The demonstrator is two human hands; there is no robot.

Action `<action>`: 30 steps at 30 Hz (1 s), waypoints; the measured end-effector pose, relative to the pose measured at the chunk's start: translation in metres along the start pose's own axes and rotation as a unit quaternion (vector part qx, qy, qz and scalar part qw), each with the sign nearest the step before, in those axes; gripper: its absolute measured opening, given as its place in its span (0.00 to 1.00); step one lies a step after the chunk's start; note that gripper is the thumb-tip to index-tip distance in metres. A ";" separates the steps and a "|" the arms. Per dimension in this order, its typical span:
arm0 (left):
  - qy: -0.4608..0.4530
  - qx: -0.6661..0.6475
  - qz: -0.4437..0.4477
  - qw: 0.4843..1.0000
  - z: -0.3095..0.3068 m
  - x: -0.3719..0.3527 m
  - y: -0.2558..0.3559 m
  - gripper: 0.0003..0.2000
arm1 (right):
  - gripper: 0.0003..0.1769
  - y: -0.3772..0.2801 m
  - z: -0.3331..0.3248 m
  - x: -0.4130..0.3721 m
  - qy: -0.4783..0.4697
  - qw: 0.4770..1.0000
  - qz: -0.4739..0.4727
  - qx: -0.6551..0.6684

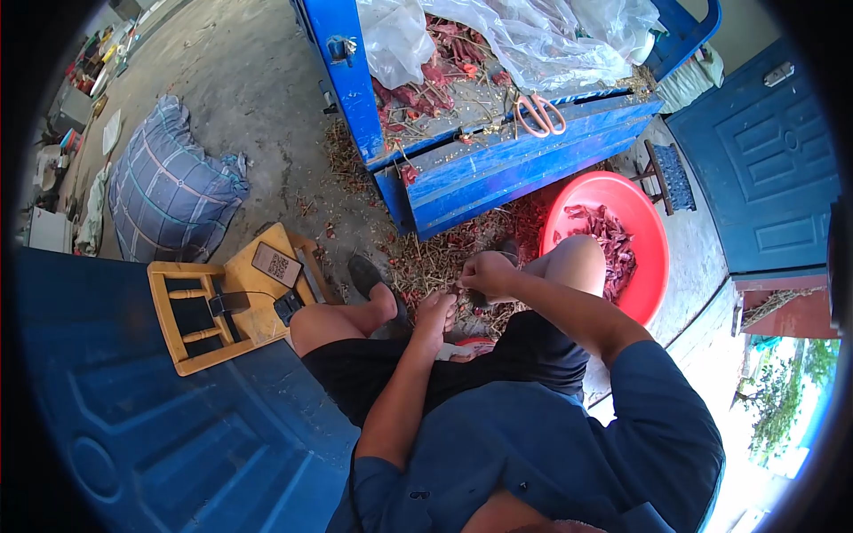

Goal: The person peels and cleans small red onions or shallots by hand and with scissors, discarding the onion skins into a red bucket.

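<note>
My left hand (435,315) is closed, fingers curled, above my lap between my knees. Close to its right, my right hand (489,274) is pinched, its fingertips almost meeting the left hand's. Something small and dark shows between the two hands, too small to make out. Beyond my right knee stands a red basin (657,253) with dried red peppers (615,253) inside. Under my hands, stems and red bits (426,266) litter the floor around my feet.
Ahead is a blue cart bed (524,164) with red peppers, plastic sheeting (551,53) and pink-handled scissors (539,115) on its edge. At left stand a wooden chair (244,289) holding a phone (276,265), and a stuffed plaid sack (173,191). Blue doors flank both sides.
</note>
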State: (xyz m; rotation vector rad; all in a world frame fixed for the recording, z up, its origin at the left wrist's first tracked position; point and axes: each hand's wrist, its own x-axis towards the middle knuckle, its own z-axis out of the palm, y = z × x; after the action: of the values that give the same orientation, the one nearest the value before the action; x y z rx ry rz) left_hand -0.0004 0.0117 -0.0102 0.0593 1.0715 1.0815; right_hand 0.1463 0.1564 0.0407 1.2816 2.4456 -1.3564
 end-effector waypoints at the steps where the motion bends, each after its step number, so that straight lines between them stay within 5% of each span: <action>1: 0.001 0.001 0.004 1.000 0.000 0.002 -0.002 0.03 | 0.15 -0.005 -0.001 -0.001 0.010 0.997 -0.032 -0.076; 5: -0.005 -0.035 0.025 0.999 0.002 -0.003 0.013 0.04 | 0.14 -0.019 0.000 -0.001 0.093 0.961 -0.166 -0.203; 7: -0.020 -0.051 0.050 0.997 0.005 -0.015 0.029 0.03 | 0.13 -0.043 -0.020 -0.003 0.002 0.996 0.022 0.086; 8: -0.038 -0.065 0.075 0.994 0.006 -0.017 0.033 0.03 | 0.13 -0.037 -0.020 0.003 0.000 0.996 0.023 0.086; 10: -0.041 -0.075 0.086 0.993 0.009 -0.016 0.040 0.04 | 0.14 -0.029 -0.018 0.011 -0.048 0.929 0.122 0.345; 12: -0.044 -0.078 0.104 0.991 0.014 -0.023 0.051 0.05 | 0.12 -0.034 -0.014 0.007 -0.055 0.889 0.187 0.415; 14: -0.057 -0.071 0.122 0.988 0.014 -0.027 0.058 0.05 | 0.10 -0.028 0.004 0.000 -0.095 0.697 0.174 0.690; 20: -0.063 -0.074 0.144 0.985 0.013 -0.029 0.058 0.06 | 0.11 -0.033 0.002 -0.009 -0.122 0.609 0.162 0.766; 25: -0.080 -0.065 0.161 0.982 0.019 -0.034 0.064 0.05 | 0.12 -0.023 -0.005 -0.014 -0.148 0.595 0.143 0.777; 28: -0.071 -0.045 0.150 0.985 0.016 -0.036 0.059 0.05 | 0.10 -0.016 -0.015 -0.018 -0.150 0.634 0.145 0.745; 30: -0.061 -0.040 0.143 0.987 0.009 -0.033 0.054 0.05 | 0.11 -0.011 -0.024 -0.021 -0.117 0.798 0.182 0.562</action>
State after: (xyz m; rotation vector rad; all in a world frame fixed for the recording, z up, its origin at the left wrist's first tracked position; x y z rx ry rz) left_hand -0.0323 0.0187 0.0444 0.2178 0.9260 1.3597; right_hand 0.1599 0.1573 0.0719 1.4254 0.9870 -2.7028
